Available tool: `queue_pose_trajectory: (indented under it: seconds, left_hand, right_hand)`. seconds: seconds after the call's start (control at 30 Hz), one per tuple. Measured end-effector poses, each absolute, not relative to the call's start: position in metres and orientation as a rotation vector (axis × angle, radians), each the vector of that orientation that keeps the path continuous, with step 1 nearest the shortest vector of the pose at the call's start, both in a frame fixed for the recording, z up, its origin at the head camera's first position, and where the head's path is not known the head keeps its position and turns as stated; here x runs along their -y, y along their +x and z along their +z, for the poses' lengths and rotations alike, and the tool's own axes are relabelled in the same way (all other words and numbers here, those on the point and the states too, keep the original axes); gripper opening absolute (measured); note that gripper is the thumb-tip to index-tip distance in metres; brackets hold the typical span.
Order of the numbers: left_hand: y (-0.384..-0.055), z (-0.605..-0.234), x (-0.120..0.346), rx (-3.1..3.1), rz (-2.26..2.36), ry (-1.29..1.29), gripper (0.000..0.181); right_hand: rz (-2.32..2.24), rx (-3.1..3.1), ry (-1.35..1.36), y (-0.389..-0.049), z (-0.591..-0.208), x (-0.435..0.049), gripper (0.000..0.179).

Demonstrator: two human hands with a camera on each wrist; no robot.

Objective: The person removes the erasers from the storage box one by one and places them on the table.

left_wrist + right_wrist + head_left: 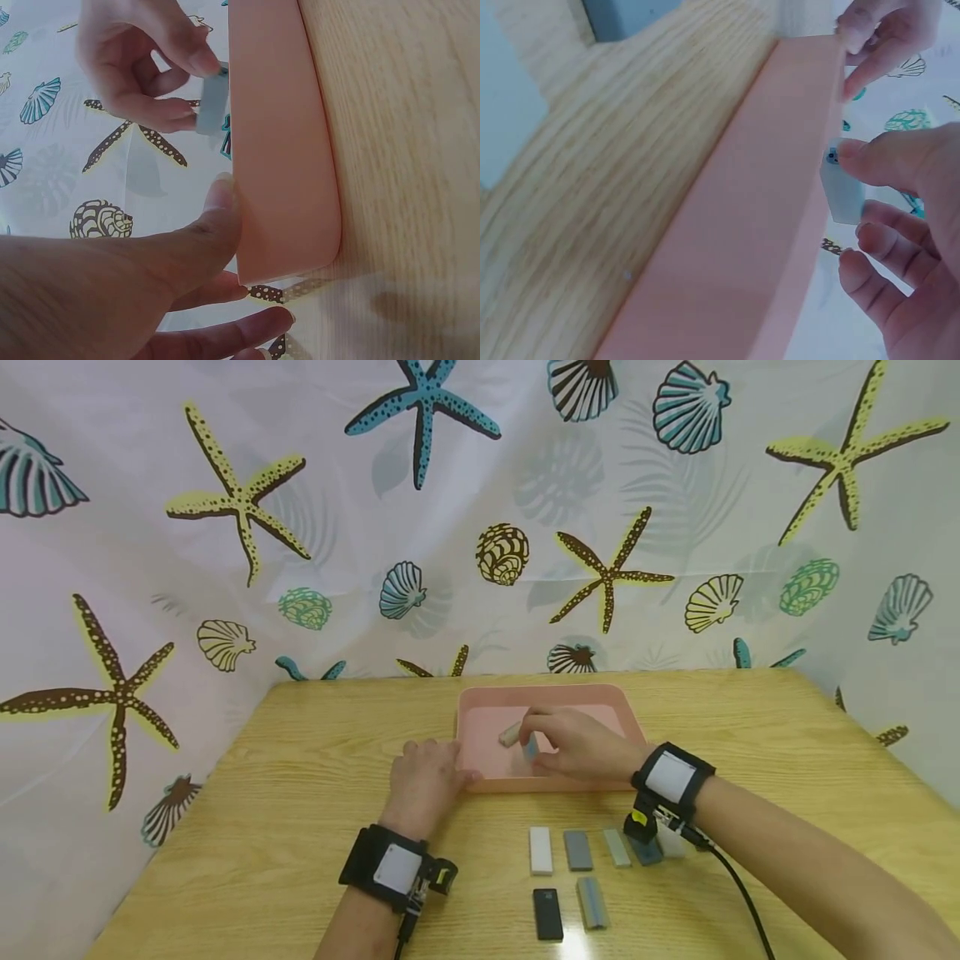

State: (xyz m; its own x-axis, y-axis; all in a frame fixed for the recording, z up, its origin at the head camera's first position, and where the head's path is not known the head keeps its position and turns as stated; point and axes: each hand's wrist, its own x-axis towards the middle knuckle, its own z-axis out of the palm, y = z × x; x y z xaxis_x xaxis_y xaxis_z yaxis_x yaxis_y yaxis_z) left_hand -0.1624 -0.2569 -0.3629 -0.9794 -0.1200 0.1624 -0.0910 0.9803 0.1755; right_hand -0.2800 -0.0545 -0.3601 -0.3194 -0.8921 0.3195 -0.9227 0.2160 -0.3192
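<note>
A shallow pink tray [495,783] stands on the wooden table. Over its inside, my right hand [581,747] pinches a small pale blue-grey block [844,191] between thumb and fingers, and in the left wrist view the same block [213,103] hangs upright from the fingertips. Just left of it, a beige block [510,734] lies on the tray floor. At the tray's front left corner my left hand [423,781] grips the rim, thumb over the edge and fingers along the outer side. The left wrist view shows that thumb [220,199] against the wall.
In front of the tray lie several small blocks: a white one [540,850], a grey one [578,850], a pale green one [617,847], a black one [547,914] and a striped grey one [592,902]. My right wrist partly covers a dark blue-grey block [647,852]. A patterned curtain [465,635] hangs behind.
</note>
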Motion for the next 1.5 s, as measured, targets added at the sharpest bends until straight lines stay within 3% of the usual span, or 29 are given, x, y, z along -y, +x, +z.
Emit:
queue_pose_trajectory:
  seconds: [1.13,1.5]
  left_hand:
    - [-0.162,-0.363,0.256,2.936,-0.272,0.158,0.044]
    - [-0.162,-0.363,0.256,2.928,-0.274,0.142,0.042]
  right_hand:
    - [0.77,2.173,1.982,-0.224,-0.349,-0.004,0.03]
    - [0.792,2.365,2.016,-0.196,-0.351,-0.028,0.03]
